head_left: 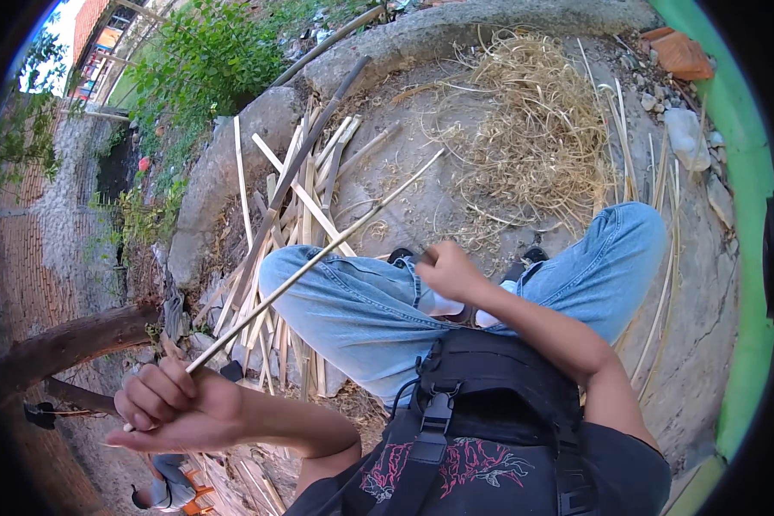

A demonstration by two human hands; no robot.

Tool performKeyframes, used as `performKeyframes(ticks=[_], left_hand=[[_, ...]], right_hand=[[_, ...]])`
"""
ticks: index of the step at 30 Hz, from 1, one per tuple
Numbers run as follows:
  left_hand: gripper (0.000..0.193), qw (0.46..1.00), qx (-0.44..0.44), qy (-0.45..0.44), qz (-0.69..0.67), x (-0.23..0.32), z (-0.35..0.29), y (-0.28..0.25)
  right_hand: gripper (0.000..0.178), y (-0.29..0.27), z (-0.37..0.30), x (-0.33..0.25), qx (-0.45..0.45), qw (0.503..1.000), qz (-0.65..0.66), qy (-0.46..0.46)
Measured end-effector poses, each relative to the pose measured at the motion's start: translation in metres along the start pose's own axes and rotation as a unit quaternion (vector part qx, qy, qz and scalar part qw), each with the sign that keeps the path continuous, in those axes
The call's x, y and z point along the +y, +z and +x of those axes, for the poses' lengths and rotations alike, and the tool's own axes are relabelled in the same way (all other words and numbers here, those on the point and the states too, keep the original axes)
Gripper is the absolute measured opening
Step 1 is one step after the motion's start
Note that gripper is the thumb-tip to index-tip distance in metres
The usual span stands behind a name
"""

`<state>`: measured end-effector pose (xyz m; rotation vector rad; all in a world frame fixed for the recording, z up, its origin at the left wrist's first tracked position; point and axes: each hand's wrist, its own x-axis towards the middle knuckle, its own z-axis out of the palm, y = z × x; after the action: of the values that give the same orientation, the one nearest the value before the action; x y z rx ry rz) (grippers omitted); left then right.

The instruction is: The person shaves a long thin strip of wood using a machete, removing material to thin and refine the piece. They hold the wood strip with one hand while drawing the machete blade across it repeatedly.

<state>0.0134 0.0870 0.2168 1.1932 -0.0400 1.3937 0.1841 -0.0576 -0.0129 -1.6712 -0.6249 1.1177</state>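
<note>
My left hand [176, 400], out at the lower left, is closed round the near end of a long, thin bamboo stick [318, 255]. The stick slants up and to the right across my left knee, its far tip above the ground. My right hand [451, 273] is closed in a fist between my knees, apart from the stick. Something dark and thin shows at its fingers, too blurred to name. Past my left knee lies a pile of split bamboo strips [308, 215]. A heap of curly bamboo shavings [533, 129] covers the ground ahead.
A low concrete kerb [232, 163] curves round the far left. Long strips [662, 284] lie along the right, near a green wall [752, 258]. A plastic jug [686, 138] and a broken orange brick [678, 53] stand there. Behind at lower left, a person [170, 488] sits on an orange chair.
</note>
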Motion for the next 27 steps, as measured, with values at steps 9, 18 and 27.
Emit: performKeyframes(ticks=[9, 18, 27], left_hand=[[0.044, 0.944, 0.217, 0.141, 0.204, -0.017, 0.008, 0.020], [0.043, 0.927, 0.259, 0.151, 0.225, -0.012, 0.006, 0.019], [0.042, 0.925, 0.271, 0.138, 0.227, -0.017, 0.012, 0.011]], right_hand=[[0.024, 0.012, 0.011, 0.005, 0.010, 0.997, -0.005, -0.074], [0.023, 0.015, 0.025, 0.035, 0.021, 0.996, -0.028, -0.085], [0.025, -0.002, 0.057, 0.057, 0.024, 0.996, -0.072, -0.050]])
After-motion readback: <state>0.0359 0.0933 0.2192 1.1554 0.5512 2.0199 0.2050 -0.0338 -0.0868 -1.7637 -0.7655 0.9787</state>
